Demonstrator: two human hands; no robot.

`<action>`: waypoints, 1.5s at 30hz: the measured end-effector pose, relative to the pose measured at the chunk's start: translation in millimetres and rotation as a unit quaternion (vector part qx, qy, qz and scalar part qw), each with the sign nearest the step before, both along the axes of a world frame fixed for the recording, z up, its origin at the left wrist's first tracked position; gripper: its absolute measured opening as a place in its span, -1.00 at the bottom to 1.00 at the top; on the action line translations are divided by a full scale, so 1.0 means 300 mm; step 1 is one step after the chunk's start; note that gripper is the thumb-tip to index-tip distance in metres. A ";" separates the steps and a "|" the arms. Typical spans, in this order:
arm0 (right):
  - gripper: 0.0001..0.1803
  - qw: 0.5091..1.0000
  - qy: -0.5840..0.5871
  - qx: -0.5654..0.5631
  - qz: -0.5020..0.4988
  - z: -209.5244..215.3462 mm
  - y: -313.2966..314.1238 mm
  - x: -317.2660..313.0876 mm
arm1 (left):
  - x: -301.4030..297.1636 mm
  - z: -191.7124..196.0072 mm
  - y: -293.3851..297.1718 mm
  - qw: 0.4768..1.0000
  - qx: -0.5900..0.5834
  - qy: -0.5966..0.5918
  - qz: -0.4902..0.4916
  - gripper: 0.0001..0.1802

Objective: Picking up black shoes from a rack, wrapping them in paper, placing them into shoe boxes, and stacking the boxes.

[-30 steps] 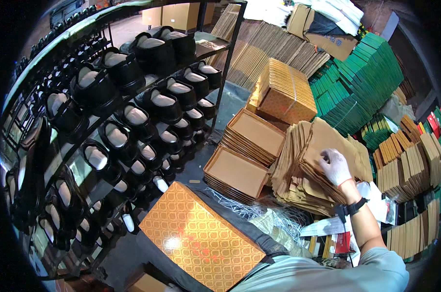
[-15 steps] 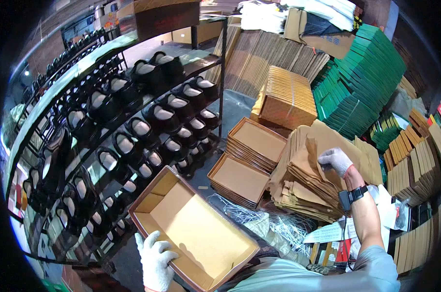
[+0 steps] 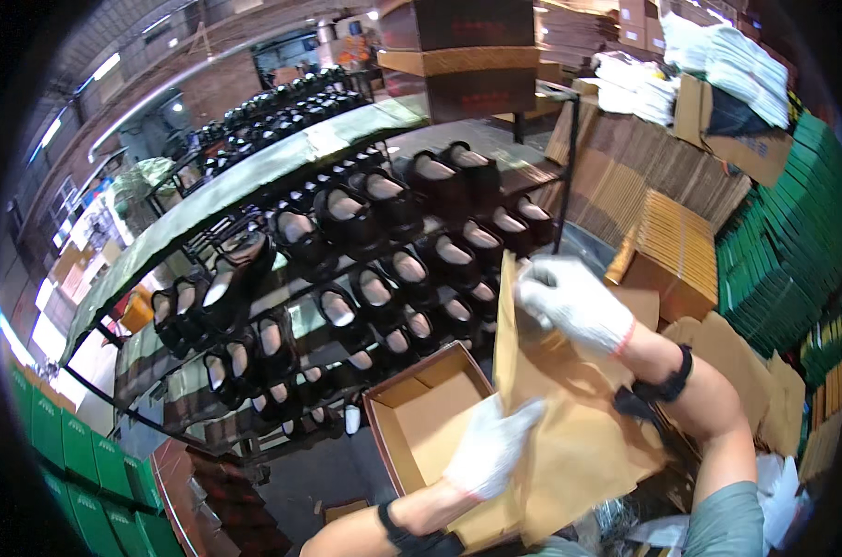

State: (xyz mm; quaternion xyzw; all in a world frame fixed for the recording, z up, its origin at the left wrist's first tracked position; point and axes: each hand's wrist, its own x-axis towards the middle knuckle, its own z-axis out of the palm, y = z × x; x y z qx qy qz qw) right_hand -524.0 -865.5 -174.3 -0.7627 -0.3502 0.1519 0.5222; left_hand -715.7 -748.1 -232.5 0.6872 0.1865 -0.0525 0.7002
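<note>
A large sheet of brown wrapping paper hangs over an open, empty-looking shoe box with a brown rim and tan inside. My right hand, in a white knit glove, grips the upper part of the sheet. Lower down, my left hand, gloved alike, pinches the paper near its left edge, above the box. Paper hides the box's right side. Slight blur softens my fingertips and the sheet.
Left and ahead stands a metal rack with rows of black shoes. Green boxes are stacked at lower left, green flattened boxes at right. A bundle of tan box pieces and more brown paper lie to the right.
My right hand has brought a brown paper sheet from the stack leftward over the box. My left hand has left the box's side and taken the paper. The view has swung left.
</note>
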 end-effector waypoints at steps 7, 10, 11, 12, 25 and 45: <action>-0.08 0.872 -0.349 -0.315 -0.138 0.258 0.665 0.640 | -0.409 -0.167 0.440 0.967 -0.078 0.003 0.241 -0.38; 0.00 0.897 -0.283 -0.339 -0.028 0.223 0.836 0.797 | -0.506 -0.232 0.447 0.946 0.060 0.071 0.310 -0.61; 0.00 0.891 -0.300 -0.337 -0.051 0.192 0.848 0.843 | -0.535 -0.274 0.430 0.936 0.095 0.051 0.334 -0.54; 0.00 0.884 -0.315 -0.337 -0.077 0.159 0.865 0.889 | -0.561 -0.306 0.442 0.932 0.095 0.049 0.347 -0.54; -0.45 0.990 0.137 -0.006 -0.008 0.050 0.099 0.124 | -0.738 -0.431 0.607 0.898 -0.174 -0.063 0.400 -0.45; -0.88 0.499 -0.668 -0.336 0.438 -0.026 0.528 -0.472 | -0.487 -0.163 0.015 0.799 0.448 -0.245 -0.317 -0.61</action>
